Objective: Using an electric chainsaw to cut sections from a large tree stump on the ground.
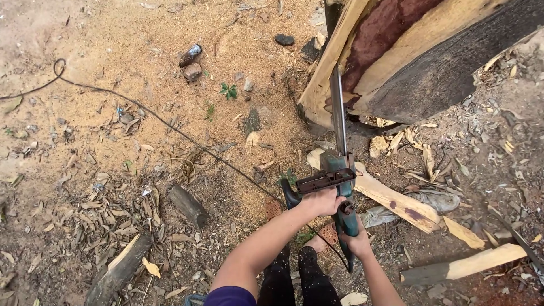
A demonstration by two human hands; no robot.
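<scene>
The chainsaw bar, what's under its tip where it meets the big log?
The chainsaw bar runs into a notch in the big log, at its pale cut edge. The tip itself is hidden in the wood. Below lie wood chips and sawdust-strewn ground.

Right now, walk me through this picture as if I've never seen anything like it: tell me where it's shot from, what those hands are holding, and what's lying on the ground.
The picture comes from a camera worn on a person's head, looking down at their own arms. The left hand grips the front handle of an electric chainsaw, and the right hand grips its rear handle. The saw's bar points away, its tip at a big split log with pale and reddish wood. A thin black cable runs across the ground. The ground is dirt covered in sawdust, dry leaves and wood offcuts.
</scene>
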